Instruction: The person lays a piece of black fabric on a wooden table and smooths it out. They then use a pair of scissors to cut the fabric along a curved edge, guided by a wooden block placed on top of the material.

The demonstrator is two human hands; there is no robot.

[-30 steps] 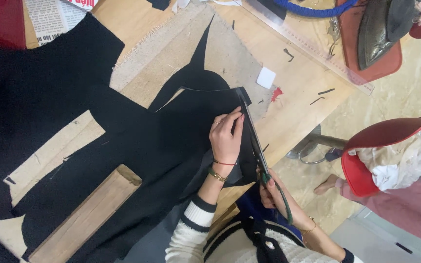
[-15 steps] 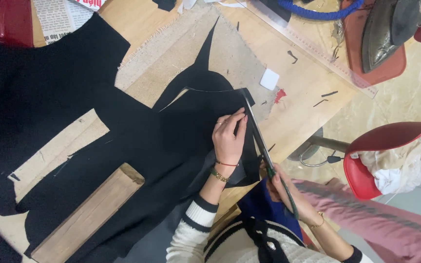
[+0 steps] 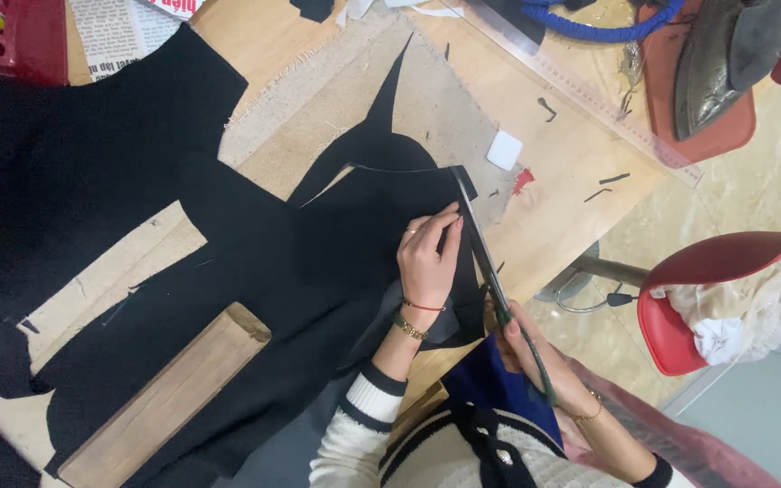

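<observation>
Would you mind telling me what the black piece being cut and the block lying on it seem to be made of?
The black piece looks like matte woven cloth, lying limp with a cleanly cut edge beside the scissors. The block looks like bare, unfinished wood, pale brown with visible grain.

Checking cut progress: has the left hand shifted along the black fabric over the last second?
No. The left hand stays pressed on the black fabric beside the scissors, equally far from the white chalk square.

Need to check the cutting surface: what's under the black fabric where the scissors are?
A tan fabric mat on the wooden table shows around the black fabric. The left hand presses the cloth beside the scissors; directly beneath is covered.
</observation>
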